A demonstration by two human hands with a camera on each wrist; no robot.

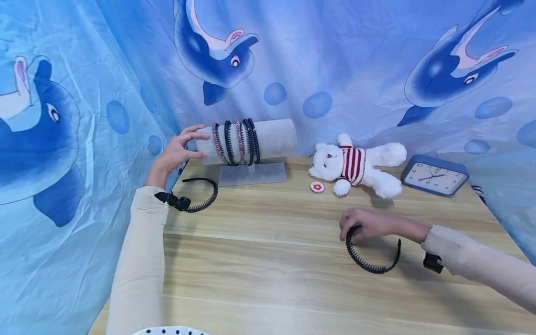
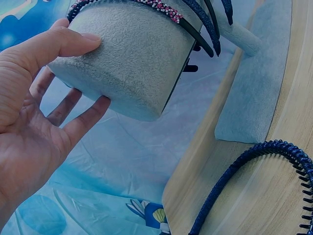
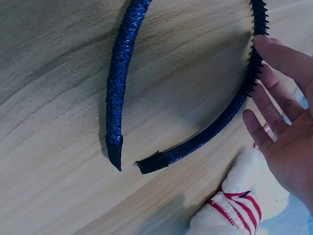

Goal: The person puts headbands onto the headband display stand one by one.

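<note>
My left hand (image 1: pixel 179 148) holds the left end of a grey headband stand (image 1: pixel 274 135), a padded horizontal cylinder on a flat base. In the left wrist view the thumb lies on one side of the cylinder (image 2: pixel 122 63) and the fingertips on the other. Several headbands (image 1: pixel 228 142), some dark and some beaded pink, circle the cylinder. My right hand (image 1: pixel 366 223) pinches a dark blue toothed headband (image 1: pixel 368 266) between thumb and fingers over the table. The right wrist view shows its glittery band (image 3: pixel 117 78), with both tips free.
Another dark headband (image 1: pixel 209 202) lies on the wooden table (image 1: pixel 268 260) beside the left wrist. A white teddy bear (image 1: pixel 328 160) in a striped shirt, a round flower badge (image 1: pixel 317 187) and a blue clock (image 1: pixel 435 175) lie or stand along the back right. A dolphin-print curtain (image 1: pixel 293 56) hangs behind.
</note>
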